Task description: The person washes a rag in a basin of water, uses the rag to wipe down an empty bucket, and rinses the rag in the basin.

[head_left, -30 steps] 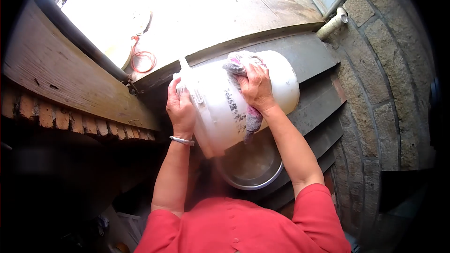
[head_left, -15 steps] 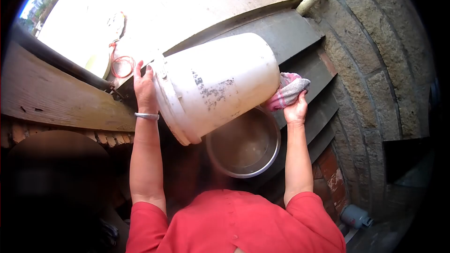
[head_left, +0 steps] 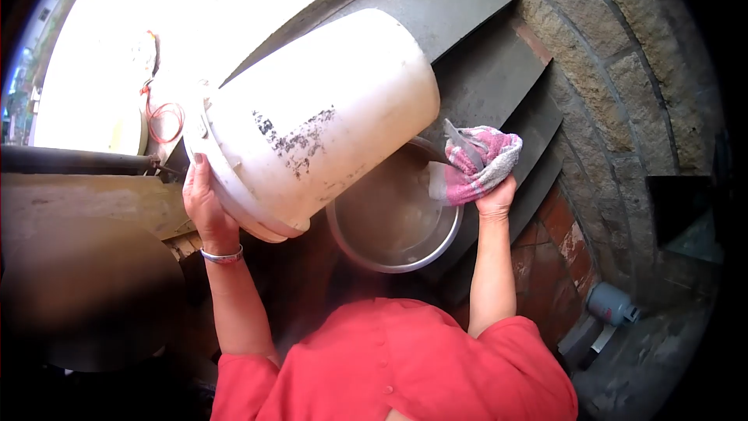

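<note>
A large white plastic bucket (head_left: 351,101) with dark smudges on its side lies tilted over on its side, its rimmed end toward my left hand. My left hand (head_left: 209,206), with a bracelet at the wrist, is closed on the bucket's rim; some of its fingers are hidden behind it. In my right hand (head_left: 496,196) is a bunched pink, white and grey cloth (head_left: 487,160), apart from the bucket's base. Beneath the bucket and cloth stands a round metal basin (head_left: 405,267) with cloudy water in it.
Grey stone steps (head_left: 499,54) rise behind the basin beside a stone block wall (head_left: 600,70). A red cord (head_left: 165,121) lies on the bright ledge at left. A small grey-blue cylinder (head_left: 612,304) stands at lower right. A dark round shape at lower left is blurred.
The cloth has come away from the bucket's base and now hangs over the basin in my right hand. My left hand and the bucket have shifted left in view.
</note>
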`<action>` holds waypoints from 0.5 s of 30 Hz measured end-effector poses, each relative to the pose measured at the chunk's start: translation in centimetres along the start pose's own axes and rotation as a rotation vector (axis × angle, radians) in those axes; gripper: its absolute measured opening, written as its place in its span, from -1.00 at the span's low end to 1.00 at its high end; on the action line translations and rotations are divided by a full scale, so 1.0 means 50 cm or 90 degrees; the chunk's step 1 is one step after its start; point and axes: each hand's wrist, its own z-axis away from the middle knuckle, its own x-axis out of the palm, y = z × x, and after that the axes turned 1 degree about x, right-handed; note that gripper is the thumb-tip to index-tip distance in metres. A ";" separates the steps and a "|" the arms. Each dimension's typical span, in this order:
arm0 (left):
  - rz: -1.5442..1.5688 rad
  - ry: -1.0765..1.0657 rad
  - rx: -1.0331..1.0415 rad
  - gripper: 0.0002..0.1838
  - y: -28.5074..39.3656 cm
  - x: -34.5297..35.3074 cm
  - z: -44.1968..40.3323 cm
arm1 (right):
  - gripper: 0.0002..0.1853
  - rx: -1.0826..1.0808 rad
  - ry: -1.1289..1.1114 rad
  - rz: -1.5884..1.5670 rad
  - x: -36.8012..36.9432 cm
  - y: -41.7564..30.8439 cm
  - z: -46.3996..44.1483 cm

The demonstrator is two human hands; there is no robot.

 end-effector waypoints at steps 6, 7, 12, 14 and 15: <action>-0.044 -0.022 -0.034 -0.58 0.008 -0.026 -0.083 | -0.45 0.084 0.053 0.617 -0.199 0.125 0.020; -0.037 -0.041 -0.044 -0.57 0.011 -0.027 -0.091 | -0.45 0.054 0.042 0.833 -0.232 0.161 0.028; -0.084 -0.057 -0.010 -0.57 0.020 -0.016 -0.101 | -0.21 0.171 -0.090 1.467 -0.259 0.341 0.087; -0.115 -0.061 0.015 -0.57 0.024 -0.020 -0.099 | -0.15 0.167 -0.140 1.526 -0.235 0.354 0.095; -0.130 -0.072 0.021 -0.57 0.026 -0.026 -0.102 | -0.12 0.163 -0.138 1.537 -0.224 0.356 0.097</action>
